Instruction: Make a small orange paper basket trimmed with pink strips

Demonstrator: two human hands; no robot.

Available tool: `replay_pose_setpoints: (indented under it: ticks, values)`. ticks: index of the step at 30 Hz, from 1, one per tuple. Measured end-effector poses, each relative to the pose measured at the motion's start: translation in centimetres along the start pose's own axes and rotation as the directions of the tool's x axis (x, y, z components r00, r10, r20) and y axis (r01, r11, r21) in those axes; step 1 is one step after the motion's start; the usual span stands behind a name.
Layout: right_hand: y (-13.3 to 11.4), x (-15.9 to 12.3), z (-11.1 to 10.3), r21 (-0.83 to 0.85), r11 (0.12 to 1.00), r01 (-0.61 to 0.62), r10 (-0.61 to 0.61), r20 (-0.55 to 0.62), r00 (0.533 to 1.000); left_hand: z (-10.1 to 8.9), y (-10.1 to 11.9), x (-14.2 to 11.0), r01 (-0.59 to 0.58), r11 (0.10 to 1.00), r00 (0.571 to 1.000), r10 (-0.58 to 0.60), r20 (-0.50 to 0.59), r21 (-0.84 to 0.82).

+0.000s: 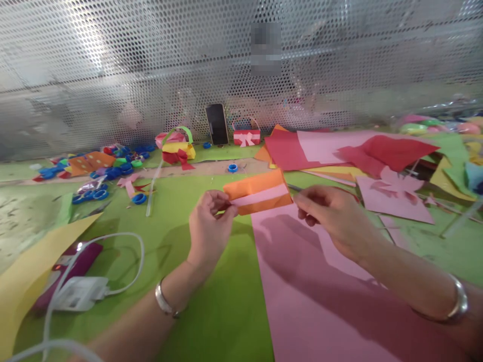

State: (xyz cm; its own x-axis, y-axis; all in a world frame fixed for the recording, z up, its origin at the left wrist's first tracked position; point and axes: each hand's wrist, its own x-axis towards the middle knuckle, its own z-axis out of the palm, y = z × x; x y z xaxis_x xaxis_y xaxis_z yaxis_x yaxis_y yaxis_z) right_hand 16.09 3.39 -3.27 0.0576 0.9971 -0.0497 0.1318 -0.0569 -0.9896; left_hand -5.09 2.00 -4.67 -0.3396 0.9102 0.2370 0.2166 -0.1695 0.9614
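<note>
An orange folded paper piece (pixel 253 187) with a pink strip across its middle is held up above the work surface. My left hand (pixel 213 218) pinches its left end between thumb and fingers. At the right end, my right hand (pixel 328 211) has its thumb and fingertips closed at the paper's edge. Below the hands lie a large pink sheet (pixel 302 301) and a green sheet (pixel 226 311). Behind the paper stand a small yellow paper basket (pixel 178 149) with a red bow and a small red paper basket (pixel 246 138) with a pink bow.
A phone (pixel 218 124) leans against the perforated metal panel (pixel 181 65). Stacked red and pink sheets (pixel 294 149) and a pink paper flower (pixel 396 186) lie right. Blue rings and scraps (pixel 113 171) sit left. A white charger (pixel 81 293) with cable is at front left.
</note>
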Motion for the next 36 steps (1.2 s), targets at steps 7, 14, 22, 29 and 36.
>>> replay_pose_setpoints:
  ticks: [7, 14, 22, 29, 36]
  values:
    - [-0.1, -1.3, 0.9, 0.127, 0.992, -0.014, 0.015, -0.012, 1.000, 0.4, 0.7, -0.7, -0.012, 0.996, 1.000, 0.012, -0.005, -0.093]
    - [-0.2, -1.8, 1.5, 0.372, 0.917, -0.145, 0.122, 0.086, 0.989, 1.0, 1.3, -1.9, -0.037, 0.990, 0.997, 0.045, 0.061, -0.133]
    - [0.4, -1.4, 1.5, 0.465, 0.865, -0.187, 0.142, 0.131, 0.981, 1.2, 1.3, -3.1, -0.099, 0.988, 0.988, 0.112, 0.109, -0.119]
    - [0.4, -1.8, 1.6, 0.463, 0.856, -0.232, 0.159, 0.193, 0.968, 1.5, 0.9, -2.2, 0.090, 0.969, 0.982, -0.048, 0.182, -0.231]
    - [1.0, -1.6, 2.2, 0.320, 0.930, -0.181, 0.118, 0.205, 0.972, 1.8, 1.3, -2.9, 0.344, 0.878, 0.865, -0.158, 0.477, -0.333]
